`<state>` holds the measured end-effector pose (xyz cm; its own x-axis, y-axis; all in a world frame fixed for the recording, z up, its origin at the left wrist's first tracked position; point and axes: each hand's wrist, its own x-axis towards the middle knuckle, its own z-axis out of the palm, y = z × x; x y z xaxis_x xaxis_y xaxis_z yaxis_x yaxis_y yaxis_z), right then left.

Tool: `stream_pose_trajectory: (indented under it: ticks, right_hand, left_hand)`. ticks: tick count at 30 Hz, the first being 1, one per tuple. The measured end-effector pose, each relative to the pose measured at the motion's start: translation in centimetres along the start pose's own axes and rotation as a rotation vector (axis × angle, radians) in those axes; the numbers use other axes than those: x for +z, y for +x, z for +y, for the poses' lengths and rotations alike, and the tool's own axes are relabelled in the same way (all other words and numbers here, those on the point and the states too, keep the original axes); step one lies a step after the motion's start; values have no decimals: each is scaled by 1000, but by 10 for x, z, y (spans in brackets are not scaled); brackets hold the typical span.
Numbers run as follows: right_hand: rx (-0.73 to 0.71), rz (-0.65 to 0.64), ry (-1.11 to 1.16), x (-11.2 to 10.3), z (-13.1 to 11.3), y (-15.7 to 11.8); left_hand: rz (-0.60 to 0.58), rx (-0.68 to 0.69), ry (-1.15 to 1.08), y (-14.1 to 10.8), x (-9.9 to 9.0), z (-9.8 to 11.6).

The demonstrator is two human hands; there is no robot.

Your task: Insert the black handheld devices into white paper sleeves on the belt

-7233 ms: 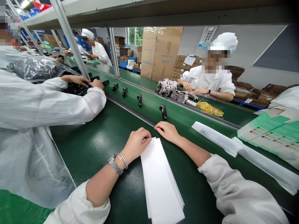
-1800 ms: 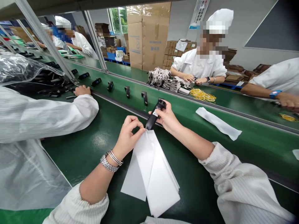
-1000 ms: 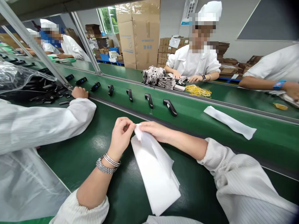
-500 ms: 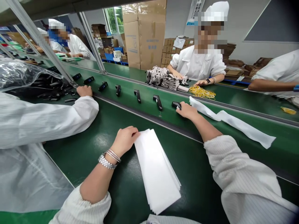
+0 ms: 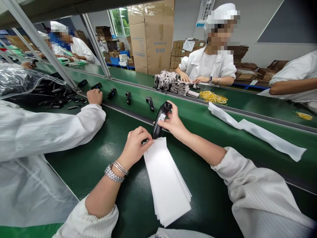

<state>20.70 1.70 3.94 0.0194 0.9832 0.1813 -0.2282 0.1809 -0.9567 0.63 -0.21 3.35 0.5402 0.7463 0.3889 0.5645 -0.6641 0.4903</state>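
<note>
My right hand (image 5: 174, 123) grips a black handheld device (image 5: 158, 124) with an angled head and a light label on its side. The device is held upright above the far end of a fanned stack of white sheets (image 5: 169, 185). At that stack's upper left corner, my left hand (image 5: 137, 142) has thumb and fingers pinched together on the top sheet. Whether these sheets are flat paper or thin sleeves, I cannot tell. More black devices, such as one lying on the belt (image 5: 150, 103), form a spaced row leading left.
Two overlapping white strips (image 5: 257, 130) lie on the green belt (image 5: 198, 112) at right. A neighbour's hand (image 5: 94, 96) rests by the belt at left. Across it, a co-worker handles bundled grey cables (image 5: 165, 80) beside yellow rubber bands (image 5: 213, 97). A metal post (image 5: 42, 43) rises at left.
My right hand has lifted a device off the belt and brought it left and nearer, over the sheets. The belt's devices and white strips have shifted right. My left hand stays at the stack.
</note>
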Motion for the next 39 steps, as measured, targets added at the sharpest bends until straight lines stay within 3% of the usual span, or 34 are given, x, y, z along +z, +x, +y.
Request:
stream_pose_trajectory:
  ticks: [5,9,12,16,21,26,28,32,34,36,39]
  right_hand:
    - [106,-156,-100,11,17,-17]
    - [21,-242,-199,16,25,-20]
    - [-93,-111,-232,6,17,-10]
    - [-181,129,-194,-13,-11,4]
    - [-136,162,-182,-13,-30,2]
    - [-172,-21,-179,1,-6,-8]
    - [-118,-127,-182,8,7,-16]
    - [241,-462,-55,26,24,-37]
    - [386,-521,62,31,22,-40]
    - [387,-402,117,25,12,-32]
    - [179,-76,-108,-14,-15,-4]
  left_hand:
    - [90,1,-139,-1,0,7]
    - [152,-21,-147,-2,-2,6]
    - [137,-6,-103,-1,-3,3]
    - [111,50,3,0,-2,2]
    - [88,67,16,1,-1,4]
    - [107,47,-87,0,-4,8]
    - [168,39,-130,-1,-4,9]
    - [344,-43,-155,-1,-3,8]
    - [360,-105,-189,-1,-2,3]
    - [324,-162,-213,0,-2,-3]
    - [174,-268,-126,1,-3,-12]
